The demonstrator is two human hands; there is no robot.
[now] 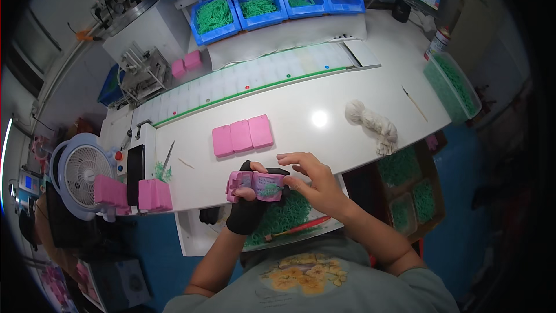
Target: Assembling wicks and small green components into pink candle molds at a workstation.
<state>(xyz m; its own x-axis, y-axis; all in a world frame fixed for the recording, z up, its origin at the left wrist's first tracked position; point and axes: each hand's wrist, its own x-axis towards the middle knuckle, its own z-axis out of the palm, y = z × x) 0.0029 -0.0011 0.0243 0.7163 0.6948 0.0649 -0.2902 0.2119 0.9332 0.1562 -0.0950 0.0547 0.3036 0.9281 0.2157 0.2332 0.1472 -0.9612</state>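
In my left hand (245, 213), which wears a black fingerless glove, is a small pink hinged case (258, 178), its halves spread apart. A bit of green shows inside one half. The left thumb presses on the case and the fingers wrap behind it. My right hand (317, 184) is bare, with fingers apart and nothing seen in them. Its thumb is close beside the case's right edge; whether they touch I cannot tell. Beneath the hands, a drawer holds a heap of small green pieces (289, 211). A red-handled brush (298, 228) lies across them.
Three pink blocks (242, 135) sit side by side on the white table (307, 145). Beyond runs a conveyor (255, 78), with blue bins (265, 4) of green pieces behind it. A white cloth bundle (373, 126) and thin pointed tool (414, 103) lie right; a fan (87, 171) stands left.
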